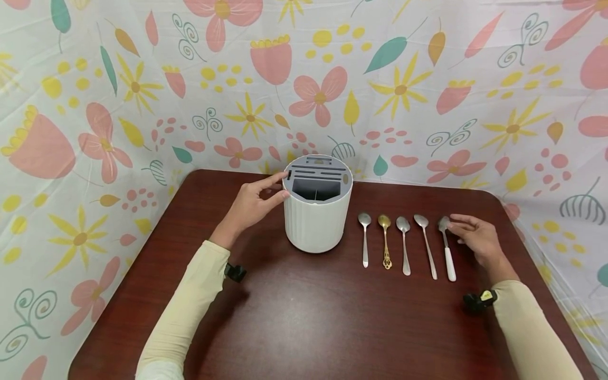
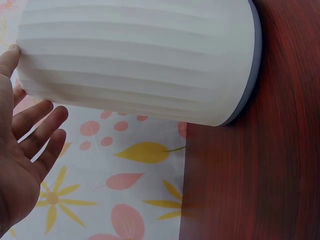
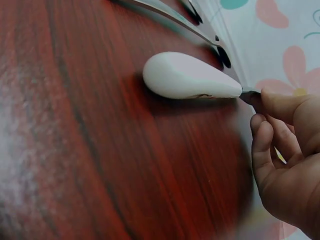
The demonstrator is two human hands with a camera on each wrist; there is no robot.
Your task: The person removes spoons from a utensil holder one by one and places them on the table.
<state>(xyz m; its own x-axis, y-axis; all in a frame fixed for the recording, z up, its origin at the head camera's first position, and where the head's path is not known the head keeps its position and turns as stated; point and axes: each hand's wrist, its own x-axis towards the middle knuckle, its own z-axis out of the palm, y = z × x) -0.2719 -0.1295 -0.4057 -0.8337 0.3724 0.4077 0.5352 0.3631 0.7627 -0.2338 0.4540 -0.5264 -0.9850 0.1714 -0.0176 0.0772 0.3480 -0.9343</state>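
A white ribbed utensil holder (image 1: 314, 227) with a grey slotted top stands upright on the table. My left hand (image 1: 249, 205) touches its left side near the rim, thumb and fingers extended; in the left wrist view the fingers (image 2: 42, 127) lie spread beside the ribbed wall. At the right end of a row of spoons lies a white-handled spoon (image 1: 449, 261). My right hand (image 1: 477, 240) pinches it by the bowl end between thumb and fingertips. Its white handle (image 3: 192, 75) points away from the hand in the right wrist view.
Left of the pinched spoon lie a gold spoon (image 1: 385, 232) and several silver ones, including a silver spoon (image 1: 404, 243), roughly parallel. The dark red wooden table (image 1: 304, 327) reaches back to a flower-printed curtain (image 1: 404, 105).
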